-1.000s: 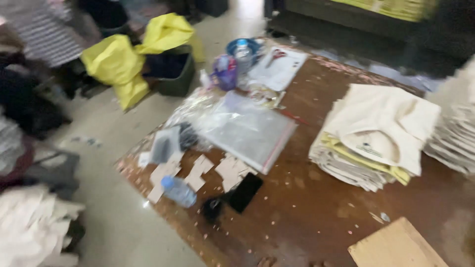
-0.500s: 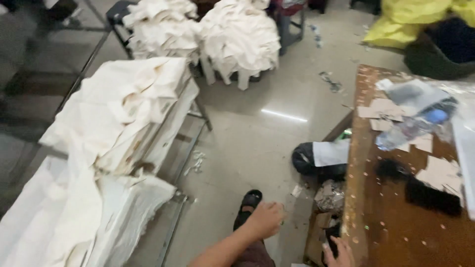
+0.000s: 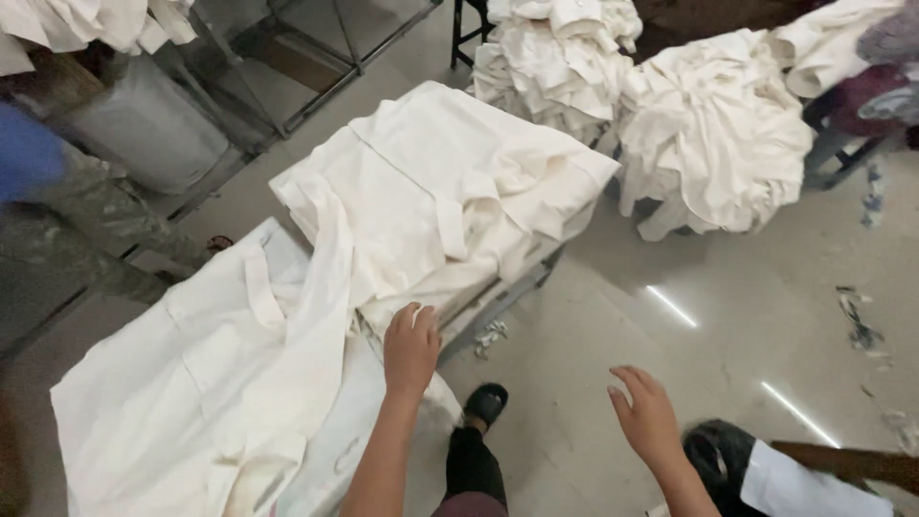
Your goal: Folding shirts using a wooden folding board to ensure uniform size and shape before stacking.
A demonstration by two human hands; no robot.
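My left hand (image 3: 411, 347) reaches forward with its fingers apart and rests at the near edge of a stack of cream cloth pieces (image 3: 450, 191) on a low metal rack. A second spread of the same cream cloth (image 3: 220, 373) lies nearer and to the left. My right hand (image 3: 649, 414) hovers open over the bare floor, holding nothing. My black shoe (image 3: 486, 402) shows between the two arms.
More heaps of cream cloth (image 3: 713, 134) sit on stands at the back. A person in a blue sleeve and camouflage trousers (image 3: 67, 220) stands at the left. A black bag with a white sheet (image 3: 766, 469) and a brown table corner (image 3: 852, 464) lie at the lower right.
The view has swung from the brown table to the floor and the cloth racks. Both my hands have come into view, and the left one has reached the cloth stack.
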